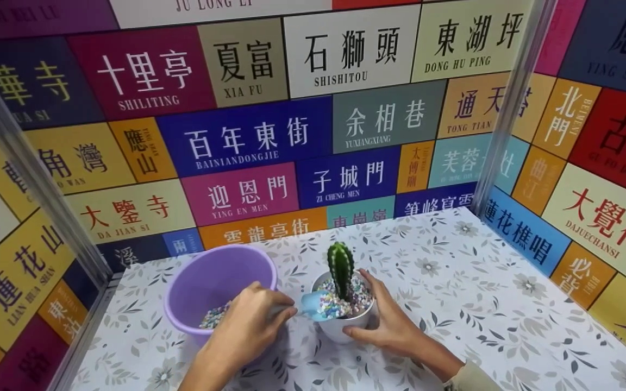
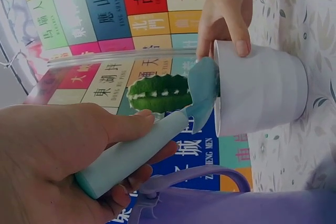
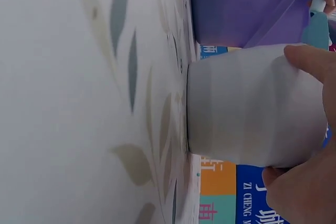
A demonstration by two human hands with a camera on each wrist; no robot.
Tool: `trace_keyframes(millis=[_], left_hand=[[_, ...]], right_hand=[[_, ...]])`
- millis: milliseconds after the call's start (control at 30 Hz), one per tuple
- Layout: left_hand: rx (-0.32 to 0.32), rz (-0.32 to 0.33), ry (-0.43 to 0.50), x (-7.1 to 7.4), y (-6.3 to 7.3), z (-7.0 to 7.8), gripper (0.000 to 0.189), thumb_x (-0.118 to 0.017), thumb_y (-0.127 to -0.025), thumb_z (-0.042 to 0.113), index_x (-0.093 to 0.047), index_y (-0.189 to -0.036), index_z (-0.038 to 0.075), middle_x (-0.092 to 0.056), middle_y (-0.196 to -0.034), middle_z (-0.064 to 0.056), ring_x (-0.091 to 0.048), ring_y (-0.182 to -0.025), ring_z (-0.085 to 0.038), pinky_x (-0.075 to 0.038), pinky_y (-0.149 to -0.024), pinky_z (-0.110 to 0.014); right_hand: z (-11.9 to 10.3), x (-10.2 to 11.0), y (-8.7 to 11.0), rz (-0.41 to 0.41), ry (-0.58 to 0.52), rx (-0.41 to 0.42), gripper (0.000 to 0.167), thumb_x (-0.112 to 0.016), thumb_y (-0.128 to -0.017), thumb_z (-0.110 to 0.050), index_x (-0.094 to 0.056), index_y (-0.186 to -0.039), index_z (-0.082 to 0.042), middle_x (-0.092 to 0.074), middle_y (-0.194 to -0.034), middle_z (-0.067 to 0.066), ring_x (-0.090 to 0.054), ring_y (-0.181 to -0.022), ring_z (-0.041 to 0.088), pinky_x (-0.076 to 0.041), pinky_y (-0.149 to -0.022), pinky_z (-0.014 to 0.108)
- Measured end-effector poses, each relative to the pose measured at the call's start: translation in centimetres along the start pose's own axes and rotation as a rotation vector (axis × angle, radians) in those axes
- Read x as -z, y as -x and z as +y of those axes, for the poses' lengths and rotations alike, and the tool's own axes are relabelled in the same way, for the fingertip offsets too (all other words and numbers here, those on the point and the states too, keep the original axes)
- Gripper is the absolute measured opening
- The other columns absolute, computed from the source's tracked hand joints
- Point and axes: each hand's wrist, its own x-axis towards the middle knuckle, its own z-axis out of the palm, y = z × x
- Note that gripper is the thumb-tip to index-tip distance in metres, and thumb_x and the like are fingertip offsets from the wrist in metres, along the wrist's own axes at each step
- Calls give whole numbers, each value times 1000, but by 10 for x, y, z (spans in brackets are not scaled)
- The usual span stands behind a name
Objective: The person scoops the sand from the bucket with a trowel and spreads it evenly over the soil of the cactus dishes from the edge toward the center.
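Observation:
My left hand (image 1: 256,315) grips the handle of a light blue hand trowel (image 2: 131,148). The trowel's scoop (image 1: 313,305), loaded with colourful pebbles (image 1: 335,309), lies over the near left rim of a white flowerpot (image 2: 260,90). A green cactus (image 1: 340,266) stands upright in that pot, with pebbles around its base. Around the pot's right side my right hand (image 1: 392,320) curls, thumb at the front and fingers behind, while the pot stands on the table. To the left, partly behind my left hand, a purple bucket (image 1: 182,304) has more pebbles at its bottom.
A white tablecloth (image 1: 454,282) with grey leaves and flowers covers the table. Panels (image 1: 245,136) with coloured name signs rise behind and at both sides, joined by metal posts (image 1: 500,119). The bucket's handle (image 2: 210,174) shows in the left wrist view.

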Motion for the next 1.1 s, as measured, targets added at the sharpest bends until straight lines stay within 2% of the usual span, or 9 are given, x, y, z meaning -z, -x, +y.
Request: trace_keyframes(millis=[167, 400, 500, 600, 700, 800, 967, 1100], left_hand=[[-2, -14, 7, -2, -1, 1, 13, -82, -96, 22, -86, -103, 13, -85, -98, 1, -72, -94, -20, -60, -88, -42], [2, -30, 21, -4, -2, 2, 13, -81, -97, 23, -86, -104, 13, -85, -99, 1, -71, -93, -19, -61, -87, -41], [3, -30, 26, -4, -2, 2, 13, -81, -97, 22, -86, -105, 13, -85, -99, 1, -70, -93, -19, -61, -87, -41], [-3, -29, 30, -4, -2, 3, 12, -81, -97, 21, -86, -104, 14, -85, -99, 1, -70, -93, -19, -60, -87, -41], [-11, -27, 35, -5, -2, 3, 11, -81, -97, 21, -86, -104, 14, -85, -99, 2, -71, -93, -18, -60, -87, -40], [-21, -16, 32, -5, -1, 3, 10, -82, -96, 20, -86, -103, 15, -85, -98, 3, -70, -92, -18, -59, -86, -39], [-12, -16, 25, -5, -1, 4, 10, -82, -96, 21, -86, -102, 14, -85, -97, 3, -68, -90, -17, -59, -84, -38], [-1, -31, 38, -5, -2, 4, 10, -81, -97, 22, -87, -102, 15, -85, -97, 4, -66, -87, -14, -59, -81, -35]], right_hand=[[-3, -1, 0, 15, 20, -42, 125, -94, -80, -49, -18, -173, -16, -30, -176, 19, -33, -161, 45, -25, -128, 72], [-5, -6, 1, 63, 71, -41, 126, -96, -76, -54, -23, -172, -17, -41, -166, 19, -43, -154, 43, -35, -123, 70], [-2, -4, 1, 32, 45, -19, 126, -95, -78, -50, -20, -172, -15, -35, -171, 21, -38, -157, 46, -32, -124, 73], [2, -2, 1, -18, -9, -9, 125, -93, -81, -43, -15, -174, -13, -24, -178, 21, -26, -163, 48, -23, -126, 76], [4, 0, 1, -42, -41, -22, 125, -92, -83, -41, -10, -175, -16, -17, -181, 18, -20, -166, 47, -18, -127, 76], [3, -1, 1, -20, -34, -32, 128, -94, -81, -43, -11, -175, -19, -21, -180, 19, -24, -165, 46, -20, -128, 74], [-1, -7, 2, 48, 11, -29, 131, -98, -76, -49, -16, -174, -20, -37, -170, 21, -40, -156, 45, -30, -125, 72], [-1, -7, 2, 39, 34, -22, 130, -97, -76, -50, -16, -174, -20, -37, -169, 20, -41, -155, 46, -32, -123, 74]])
